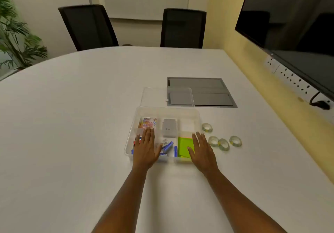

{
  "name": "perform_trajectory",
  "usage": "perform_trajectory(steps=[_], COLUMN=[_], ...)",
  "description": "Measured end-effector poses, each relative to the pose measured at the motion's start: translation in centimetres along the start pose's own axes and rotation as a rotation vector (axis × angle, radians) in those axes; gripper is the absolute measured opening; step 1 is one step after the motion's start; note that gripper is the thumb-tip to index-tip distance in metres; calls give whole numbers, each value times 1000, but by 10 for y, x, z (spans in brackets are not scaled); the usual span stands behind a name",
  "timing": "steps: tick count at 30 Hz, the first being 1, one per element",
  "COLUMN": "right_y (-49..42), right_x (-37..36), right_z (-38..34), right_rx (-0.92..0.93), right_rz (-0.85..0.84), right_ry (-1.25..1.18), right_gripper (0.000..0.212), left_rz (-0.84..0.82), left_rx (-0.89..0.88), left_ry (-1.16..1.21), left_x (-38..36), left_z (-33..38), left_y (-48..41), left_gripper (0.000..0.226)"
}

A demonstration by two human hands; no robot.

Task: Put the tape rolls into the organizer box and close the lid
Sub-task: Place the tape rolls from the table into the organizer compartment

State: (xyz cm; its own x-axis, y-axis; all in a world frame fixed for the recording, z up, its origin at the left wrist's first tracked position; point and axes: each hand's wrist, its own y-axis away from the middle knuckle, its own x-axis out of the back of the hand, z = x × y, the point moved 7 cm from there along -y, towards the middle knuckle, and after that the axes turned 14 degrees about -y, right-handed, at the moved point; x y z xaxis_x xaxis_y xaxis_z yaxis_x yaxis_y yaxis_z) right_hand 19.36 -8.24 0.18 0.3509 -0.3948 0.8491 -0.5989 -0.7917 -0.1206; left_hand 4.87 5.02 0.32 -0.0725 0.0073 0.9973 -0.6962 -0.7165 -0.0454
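Head view: left hand and right hand, both flat, fingers spread, empty, over organizer box, lid raised. Four tape rolls on table, just right of right hand.

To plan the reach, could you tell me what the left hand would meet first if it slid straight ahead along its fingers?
Probably the pile of coloured paper clips, just beyond the left hand fingertips inside the clear plastic organizer box; depth is uncertain.

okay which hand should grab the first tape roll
Right. The right hand is open beside the four tape rolls; the left hand lies across the organizer box.
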Motion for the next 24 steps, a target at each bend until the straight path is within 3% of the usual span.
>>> perform_trajectory(steps=[7,12,16,24], right_y=[10,11,11,7], right_x=[-18,-11,-24,-20], right_z=[14,8,18,16], right_rx=[-112,-71,-154,-110], right_rz=[-69,70,-26,2], right_ry=[-10,-21,-36,-49], right_gripper=[55,42,50,47], left_rz=[-61,-133,-134,-135], left_rx=[21,42,51,76], left_ry=[10,37,14,-11], left_x=[-27,-37,-37,-41], left_z=[-3,-1,-1,2], left_y=[7,11,11,9], left_gripper=[121,126,125,121])
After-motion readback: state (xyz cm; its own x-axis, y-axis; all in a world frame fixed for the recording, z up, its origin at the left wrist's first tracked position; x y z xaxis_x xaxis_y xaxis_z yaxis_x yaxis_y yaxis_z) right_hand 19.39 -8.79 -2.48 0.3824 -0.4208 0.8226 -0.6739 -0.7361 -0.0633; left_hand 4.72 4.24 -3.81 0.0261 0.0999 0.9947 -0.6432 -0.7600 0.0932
